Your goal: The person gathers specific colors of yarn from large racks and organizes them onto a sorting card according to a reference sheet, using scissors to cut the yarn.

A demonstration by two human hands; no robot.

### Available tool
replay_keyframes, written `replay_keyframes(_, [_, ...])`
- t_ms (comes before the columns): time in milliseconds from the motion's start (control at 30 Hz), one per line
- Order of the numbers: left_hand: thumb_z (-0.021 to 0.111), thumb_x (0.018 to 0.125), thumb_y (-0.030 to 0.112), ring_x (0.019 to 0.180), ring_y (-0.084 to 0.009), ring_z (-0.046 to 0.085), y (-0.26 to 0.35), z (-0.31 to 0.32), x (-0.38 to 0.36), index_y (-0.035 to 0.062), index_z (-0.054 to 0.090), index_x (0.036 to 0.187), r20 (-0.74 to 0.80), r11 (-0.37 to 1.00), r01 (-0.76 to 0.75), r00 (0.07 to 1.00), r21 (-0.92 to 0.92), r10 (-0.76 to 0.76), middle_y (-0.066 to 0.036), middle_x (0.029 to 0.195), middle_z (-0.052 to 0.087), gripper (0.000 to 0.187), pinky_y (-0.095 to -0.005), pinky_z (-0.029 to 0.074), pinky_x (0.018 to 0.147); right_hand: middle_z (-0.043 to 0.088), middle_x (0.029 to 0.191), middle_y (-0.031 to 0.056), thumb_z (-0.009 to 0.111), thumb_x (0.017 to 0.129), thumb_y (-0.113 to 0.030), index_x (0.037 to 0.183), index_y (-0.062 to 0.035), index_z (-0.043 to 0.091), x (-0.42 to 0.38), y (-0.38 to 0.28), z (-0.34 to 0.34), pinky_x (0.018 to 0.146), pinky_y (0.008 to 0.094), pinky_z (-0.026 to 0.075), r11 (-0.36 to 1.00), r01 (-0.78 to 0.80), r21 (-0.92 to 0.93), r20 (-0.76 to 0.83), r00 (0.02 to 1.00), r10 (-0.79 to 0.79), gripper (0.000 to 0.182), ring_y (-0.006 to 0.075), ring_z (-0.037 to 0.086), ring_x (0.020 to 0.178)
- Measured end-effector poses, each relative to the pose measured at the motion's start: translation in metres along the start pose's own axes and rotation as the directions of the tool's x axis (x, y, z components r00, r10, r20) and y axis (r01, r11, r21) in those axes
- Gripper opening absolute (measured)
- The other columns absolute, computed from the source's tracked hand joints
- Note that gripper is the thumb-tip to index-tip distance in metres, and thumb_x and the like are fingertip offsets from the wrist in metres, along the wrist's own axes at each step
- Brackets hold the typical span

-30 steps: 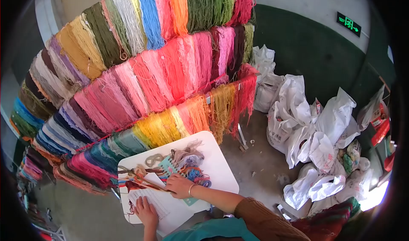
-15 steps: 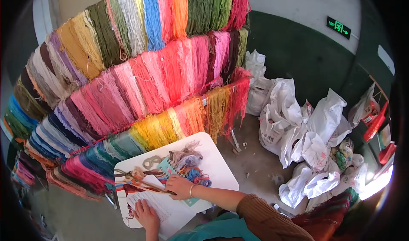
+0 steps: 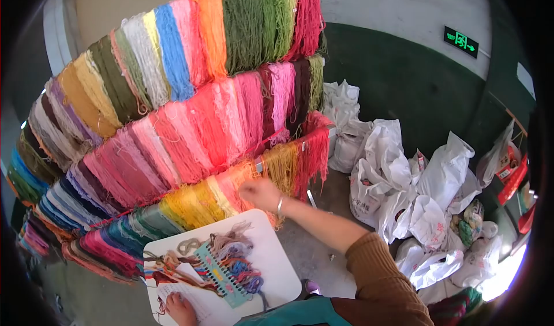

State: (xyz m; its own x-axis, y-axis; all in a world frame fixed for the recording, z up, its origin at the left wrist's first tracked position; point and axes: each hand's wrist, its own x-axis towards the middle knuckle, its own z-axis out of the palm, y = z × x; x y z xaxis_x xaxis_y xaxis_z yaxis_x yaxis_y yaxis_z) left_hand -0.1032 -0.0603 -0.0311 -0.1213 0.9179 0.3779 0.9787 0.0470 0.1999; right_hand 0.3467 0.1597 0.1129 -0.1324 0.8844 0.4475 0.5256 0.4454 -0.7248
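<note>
My right hand (image 3: pixel 261 194) is raised at the bottom rack row, against the peach and orange yarn (image 3: pixel 235 182); its fingers are partly lost against the strands, so its grip is unclear. My left hand (image 3: pixel 180 310) lies on a printed sheet (image 3: pixel 202 298) at the lower left of a white board (image 3: pixel 280 268), fingers spread. A teal punched card (image 3: pixel 222 277) with thread bundles along its edge rests on the board. Blue and mauve threads (image 3: pixel 245 262) trail from its right side, while brown and red threads (image 3: pixel 173 266) lie to its left.
Tiered racks of colored yarn skeins (image 3: pixel 196 124) fill the left and middle. White plastic bags (image 3: pixel 398 187) are heaped on the floor at right, below a dark green wall (image 3: pixel 398 75). A green exit sign (image 3: pixel 460 41) hangs above. A shoe (image 3: pixel 312 287) shows beside the board.
My right hand has left the teal card and moved up to the hanging yarn. My left hand stays on the paper. The view has shifted, and the board appears lower.
</note>
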Motion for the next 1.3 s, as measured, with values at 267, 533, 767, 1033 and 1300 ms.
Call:
replay_keyframes(267, [0.052,0.095,0.022,0.105,-0.0435,0.058,0.038,-0.009,0.012,0.0000,0.062,0.115,0.083,0.984,0.065,0.993,0.165,-0.080,-0.025,0.113,0.063,0.032,-0.0545,0.046,0.093,0.070,0.076,0.0087,0.066,0.089,-0.013,0.089,-0.0001,0.070,0.118,0.093,-0.198,0.063,0.0306,0.053,0.967,0.116,0.227,-0.374,0.927,-0.023,0.013,0.0149,0.066,0.066])
replay_keyframes(533, [0.040,0.101,0.031,0.121,-0.0462,0.053,0.037,0.002,0.017,-0.0056,0.056,0.128,0.261,0.946,0.242,0.919,0.218,-0.295,-0.031,0.127,0.058,0.048,-0.0512,0.041,0.105,0.072,0.076,0.0087,0.063,0.088,-0.014,0.092,0.0009,0.072,0.198,0.100,-0.341,0.059,0.0299,0.054,0.916,0.102,0.389,-0.664,0.720,0.202,0.018,0.0164,0.071,0.061])
replay_keyframes(767, [0.036,0.102,0.033,0.124,-0.0462,0.052,0.035,0.008,0.017,-0.0061,0.051,0.132,0.281,0.929,0.313,0.890,0.197,-0.359,-0.031,0.129,0.057,0.052,-0.0515,0.039,0.108,0.072,0.081,0.0091,0.063,0.087,-0.013,0.097,-0.0006,0.073,0.227,0.069,-0.385,0.057,0.0290,0.054,0.931,0.155,0.331,-0.669,0.734,0.115,0.019,0.0156,0.071,0.063])
replay_keyframes(1033, [0.054,0.083,0.004,0.101,-0.0462,0.057,0.001,0.039,0.014,-0.0005,0.052,0.100,0.081,0.951,0.219,0.967,0.218,-0.241,-0.026,0.106,0.059,0.018,-0.0547,0.048,0.086,0.061,0.129,0.0203,0.056,0.084,-0.020,0.121,-0.0033,0.067,0.306,0.064,-0.375,0.107,0.0413,0.041,0.974,0.217,-0.067,-0.508,0.833,-0.221,0.042,0.0373,0.056,0.121])
replay_keyframes(1300, [0.044,0.094,0.020,0.112,-0.0462,0.055,0.043,0.017,0.021,-0.0029,0.053,0.116,0.184,0.903,0.340,0.901,0.263,-0.393,-0.028,0.119,0.058,0.033,-0.0527,0.044,0.096,0.072,0.093,0.0174,0.060,0.083,-0.031,0.095,-0.0101,0.075,0.299,0.029,-0.371,0.086,0.0430,0.053,0.985,0.000,-0.172,-0.787,0.601,-0.138,0.028,0.0359,0.069,0.092])
